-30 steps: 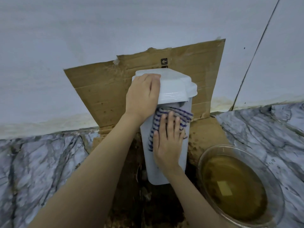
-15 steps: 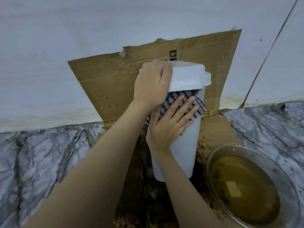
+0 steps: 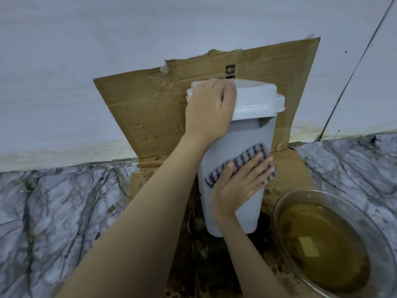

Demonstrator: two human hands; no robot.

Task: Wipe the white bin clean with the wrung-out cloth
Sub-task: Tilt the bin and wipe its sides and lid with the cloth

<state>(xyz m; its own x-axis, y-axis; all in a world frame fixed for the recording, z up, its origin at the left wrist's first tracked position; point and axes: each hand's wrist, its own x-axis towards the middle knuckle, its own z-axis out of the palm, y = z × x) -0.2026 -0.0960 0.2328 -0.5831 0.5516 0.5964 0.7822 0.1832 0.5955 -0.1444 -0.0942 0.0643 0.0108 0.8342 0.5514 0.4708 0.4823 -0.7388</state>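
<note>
Since earlier: right hand (image 3: 238, 186) and checked cloth (image 3: 240, 163) now sit at mid-height on the bin wall, lower than half a second ago, when they were just under the lid.
Right hand: flat, fingers spread, palm pressing the cloth against the bin; most of the cloth is hidden beneath it.
Left hand (image 3: 209, 108): curled over the lid's left edge, gripping it; fingertips wrapped out of sight.
White bin (image 3: 242, 134): upright on stained cardboard (image 3: 146, 112), which also rises against the wall (image 3: 107, 39) behind; its base is partly covered by the right forearm.
Lid (image 3: 255, 100): closed on the bin.
Glass bowl (image 3: 335, 244): right of the bin, holding murky brown water; its rim is cut off at the frame edge.
Floor (image 3: 53, 211): grey veined marble, dark stains near the bin hard to make out.
</note>
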